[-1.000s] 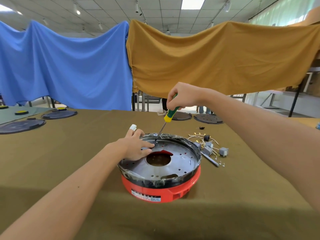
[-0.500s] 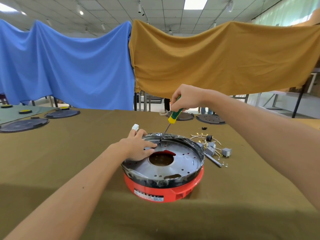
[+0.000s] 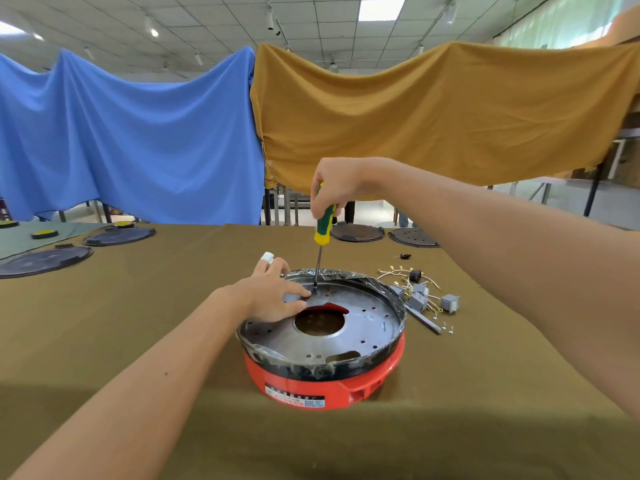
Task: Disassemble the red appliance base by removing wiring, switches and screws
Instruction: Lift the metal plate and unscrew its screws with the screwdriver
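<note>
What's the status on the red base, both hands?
Right hand grips screwdriver, tip down on metal plate near far rim. Left hand flat on plate, steadying red base. Removed switches and wires lie beside it, nothing blocking.

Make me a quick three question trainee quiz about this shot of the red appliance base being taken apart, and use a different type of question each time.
1. True or false: the right hand grips the screwdriver by its green and yellow handle.
2. Multiple choice: where do the removed switches and wires lie? A) on the metal plate; B) on the table to the right of the red base; C) in the left hand.
3. Fill in: the screwdriver tip meets the plate near the ___ rim, far or near.

Key: 1 true; 2 B; 3 far.
</note>
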The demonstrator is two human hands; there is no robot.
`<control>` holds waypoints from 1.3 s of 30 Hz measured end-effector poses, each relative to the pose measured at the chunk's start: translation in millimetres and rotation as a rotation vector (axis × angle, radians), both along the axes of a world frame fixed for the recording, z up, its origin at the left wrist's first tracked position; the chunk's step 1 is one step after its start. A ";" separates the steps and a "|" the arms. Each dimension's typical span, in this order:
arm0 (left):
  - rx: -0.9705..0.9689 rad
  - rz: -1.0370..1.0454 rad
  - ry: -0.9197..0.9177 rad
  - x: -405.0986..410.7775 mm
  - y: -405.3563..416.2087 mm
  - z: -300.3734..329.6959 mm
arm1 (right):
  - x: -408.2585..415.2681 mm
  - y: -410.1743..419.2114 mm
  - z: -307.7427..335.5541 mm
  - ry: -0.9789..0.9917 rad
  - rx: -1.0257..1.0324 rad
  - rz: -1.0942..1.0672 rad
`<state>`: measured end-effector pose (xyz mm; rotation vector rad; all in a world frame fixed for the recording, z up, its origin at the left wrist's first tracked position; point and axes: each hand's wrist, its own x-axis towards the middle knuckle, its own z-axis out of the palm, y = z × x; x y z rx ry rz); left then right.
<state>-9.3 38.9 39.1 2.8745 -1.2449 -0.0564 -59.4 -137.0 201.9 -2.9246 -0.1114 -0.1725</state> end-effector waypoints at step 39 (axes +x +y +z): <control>-0.006 0.006 -0.015 -3.0 -1.9 -3.0 | 4.1 15.9 -0.7 0.032 -0.224 -0.174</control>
